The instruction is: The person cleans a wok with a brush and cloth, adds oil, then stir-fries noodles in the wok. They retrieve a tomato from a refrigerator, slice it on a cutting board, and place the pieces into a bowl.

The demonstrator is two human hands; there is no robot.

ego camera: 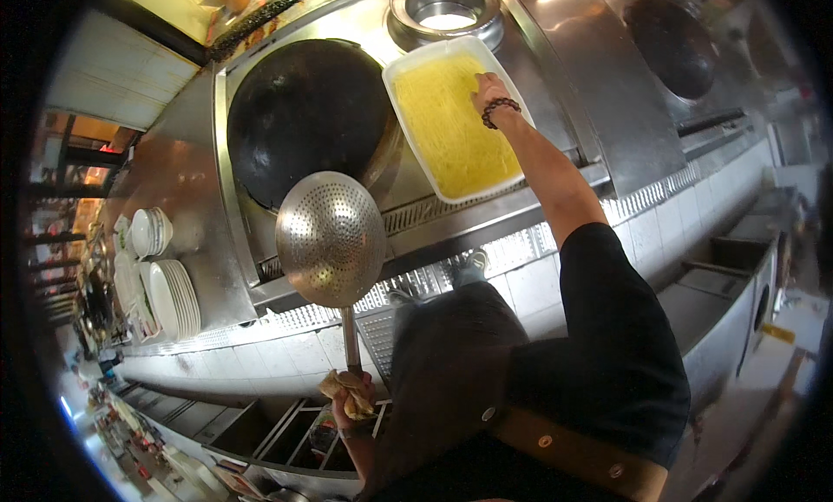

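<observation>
In the head view, my left hand (340, 411) is low in front, gripping the handle of a perforated steel skimmer (330, 238) through a folded tan cloth (350, 392). The skimmer's bowl is raised in front of the near edge of a large dark wok (306, 118). My right hand (489, 93), with a beaded bracelet (500, 111) at the wrist, reaches over the right side of a white plastic tub (426, 163). Its fingers are at the yellow shredded food (446, 124) filling the tub. Whether they hold any of it is hard to see.
Behind the tub stands a round steel ring-shaped vessel (446, 10). On the steel counter at left are stacked white plates (172, 300) and bowls (151, 232). Another wok (673, 46) sits at far right. A drain grate (416, 215) runs along the stove's front.
</observation>
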